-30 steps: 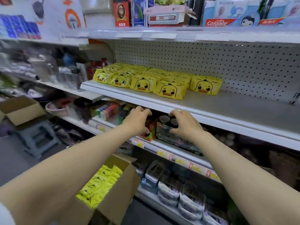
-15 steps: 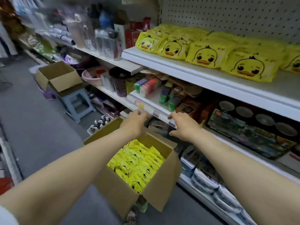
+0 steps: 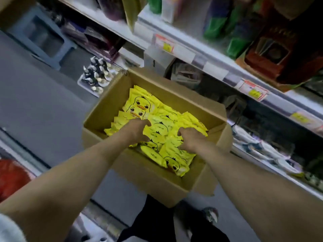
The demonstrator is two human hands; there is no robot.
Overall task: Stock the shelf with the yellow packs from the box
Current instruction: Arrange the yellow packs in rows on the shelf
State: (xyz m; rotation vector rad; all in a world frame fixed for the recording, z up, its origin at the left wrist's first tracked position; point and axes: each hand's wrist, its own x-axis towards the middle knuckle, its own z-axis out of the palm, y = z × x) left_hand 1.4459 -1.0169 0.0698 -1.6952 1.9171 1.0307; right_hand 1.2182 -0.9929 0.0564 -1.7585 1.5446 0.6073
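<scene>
Located open cardboard box point(image 3: 139, 173) low in front of the shelving, above grey floor point(image 3: 43, 110); cannot see the support beneath it. Found yellow packs point(image 3: 162, 127) printed with duck faces inside the box, filling most of it, standing on edge at the far left and loosely heaped toward the right.

Recorded both hands lowered into the box, side by side over the heap. Noted left hand point(image 3: 137, 131) at the middle of the heap, thumb spread from half-curled fingers in a narrow claw, touching the top packs. Noted right hand point(image 3: 190, 140) just to its right, likewise half-curled, knuckles up, fingertips down among the packs. Cannot tell whether either hand grips a pack or merely rests on the heap; blurred at that spot.

Logged shelf point(image 3: 215, 71) running from far centre to right, with price labels point(image 3: 164, 44) on its front edge, green containers point(image 3: 216, 27) and a brown carton point(image 3: 279, 55) on it, white wrapped goods point(image 3: 262, 149) on the level below. Logged blue step stool point(image 3: 43, 37) at far left, tray of small figures point(image 3: 95, 75) near the box's far left corner, red object point(image 3: 12, 177) at the left edge. Logged dark trousers point(image 3: 157, 222) and a shoe point(image 3: 211, 215) on the near side of the box.
</scene>
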